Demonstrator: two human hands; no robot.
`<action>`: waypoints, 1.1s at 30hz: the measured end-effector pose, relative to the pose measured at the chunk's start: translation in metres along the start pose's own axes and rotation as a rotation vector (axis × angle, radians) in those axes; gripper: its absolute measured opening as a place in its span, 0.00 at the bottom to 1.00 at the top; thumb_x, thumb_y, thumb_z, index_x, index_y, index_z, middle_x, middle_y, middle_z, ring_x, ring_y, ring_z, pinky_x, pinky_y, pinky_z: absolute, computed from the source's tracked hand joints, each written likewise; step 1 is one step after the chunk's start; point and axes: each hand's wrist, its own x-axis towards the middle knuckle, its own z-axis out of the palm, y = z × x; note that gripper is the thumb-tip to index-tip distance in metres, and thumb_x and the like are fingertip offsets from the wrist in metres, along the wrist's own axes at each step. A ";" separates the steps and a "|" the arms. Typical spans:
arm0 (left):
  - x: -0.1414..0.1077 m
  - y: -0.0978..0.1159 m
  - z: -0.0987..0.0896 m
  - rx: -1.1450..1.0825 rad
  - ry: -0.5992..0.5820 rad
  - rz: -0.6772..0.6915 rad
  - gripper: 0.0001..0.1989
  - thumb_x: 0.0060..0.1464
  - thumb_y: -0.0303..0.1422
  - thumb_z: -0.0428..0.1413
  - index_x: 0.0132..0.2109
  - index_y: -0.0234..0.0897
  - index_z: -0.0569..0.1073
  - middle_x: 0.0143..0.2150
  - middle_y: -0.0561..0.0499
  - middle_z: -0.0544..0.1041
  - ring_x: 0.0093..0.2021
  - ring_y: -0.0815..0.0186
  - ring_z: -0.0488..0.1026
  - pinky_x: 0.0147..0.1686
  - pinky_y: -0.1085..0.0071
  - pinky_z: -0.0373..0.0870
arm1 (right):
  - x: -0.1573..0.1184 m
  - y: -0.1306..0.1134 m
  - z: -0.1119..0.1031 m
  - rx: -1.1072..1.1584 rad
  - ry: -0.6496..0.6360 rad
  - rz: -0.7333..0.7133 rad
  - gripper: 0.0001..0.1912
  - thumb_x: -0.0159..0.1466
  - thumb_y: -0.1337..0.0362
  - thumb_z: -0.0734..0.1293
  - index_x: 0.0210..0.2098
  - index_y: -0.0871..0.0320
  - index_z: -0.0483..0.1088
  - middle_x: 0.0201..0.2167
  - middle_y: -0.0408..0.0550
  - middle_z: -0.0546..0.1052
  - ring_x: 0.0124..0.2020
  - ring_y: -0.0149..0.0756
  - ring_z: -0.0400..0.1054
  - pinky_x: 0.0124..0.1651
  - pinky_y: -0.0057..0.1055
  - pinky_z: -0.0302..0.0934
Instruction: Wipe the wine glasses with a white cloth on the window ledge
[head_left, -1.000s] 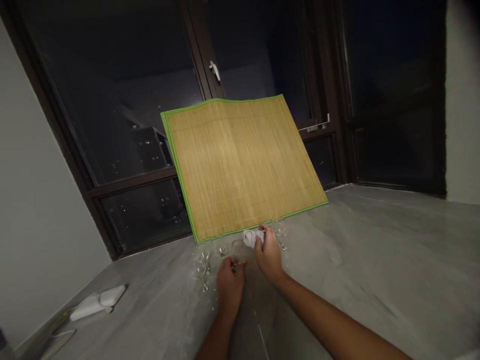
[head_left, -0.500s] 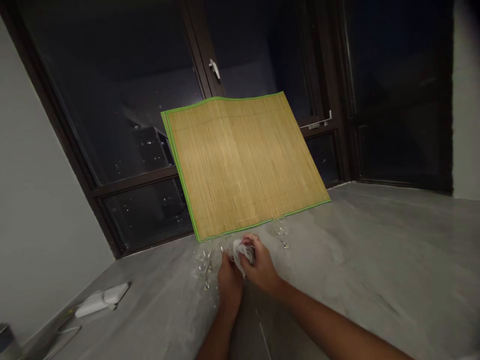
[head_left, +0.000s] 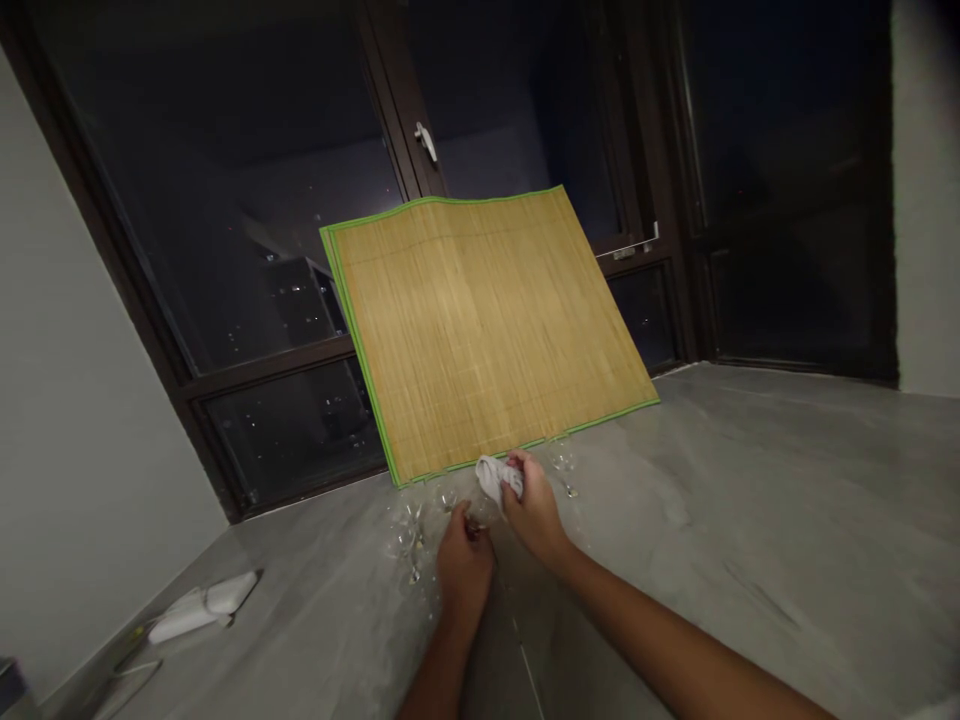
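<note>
My right hand (head_left: 532,505) grips a crumpled white cloth (head_left: 495,478), which sticks out to the left of its fingers. To the left and slightly nearer me, my left hand (head_left: 465,560) is closed on a clear stemmed glass (head_left: 480,513); the fingers and dim light hide much of it. The cloth is above the glass in the picture, and whether they touch is hard to tell. Several clear stemmed glasses (head_left: 403,540) stand just left of my left hand, and another stemmed glass (head_left: 564,463) is just right of my right hand.
A bamboo mat with green edging (head_left: 487,330) leans on the window behind the glasses. The grey stone-look surface (head_left: 750,520) spreads out on both sides. At the left lies a white bundle (head_left: 202,607). A dark object (head_left: 13,690) stands in the lower left corner.
My right hand with the cloth has moved up and away from my left hand. The cloth no longer covers the space by the left fingers, so the glass there shows more.
</note>
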 end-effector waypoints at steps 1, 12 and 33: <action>0.000 -0.001 0.000 -0.013 0.000 0.004 0.21 0.56 0.35 0.49 0.56 0.38 0.67 0.38 0.49 0.77 0.38 0.62 0.74 0.39 0.69 0.65 | 0.000 0.002 0.001 0.010 0.003 0.006 0.21 0.57 0.71 0.62 0.50 0.57 0.63 0.45 0.53 0.73 0.47 0.44 0.68 0.52 0.45 0.65; 0.000 0.001 -0.002 0.021 0.059 0.009 0.21 0.55 0.31 0.48 0.56 0.35 0.67 0.45 0.43 0.77 0.43 0.58 0.74 0.44 0.65 0.66 | 0.004 -0.005 -0.011 -0.067 -0.191 -0.175 0.25 0.51 0.78 0.58 0.46 0.56 0.67 0.43 0.50 0.74 0.48 0.42 0.68 0.53 0.41 0.63; -0.001 -0.005 -0.004 0.214 0.082 0.231 0.24 0.40 0.17 0.48 0.46 0.38 0.72 0.41 0.46 0.73 0.45 0.57 0.67 0.45 0.64 0.62 | -0.003 0.009 -0.010 0.398 -0.651 0.229 0.42 0.47 0.78 0.65 0.61 0.51 0.60 0.58 0.57 0.71 0.58 0.43 0.67 0.39 0.29 0.69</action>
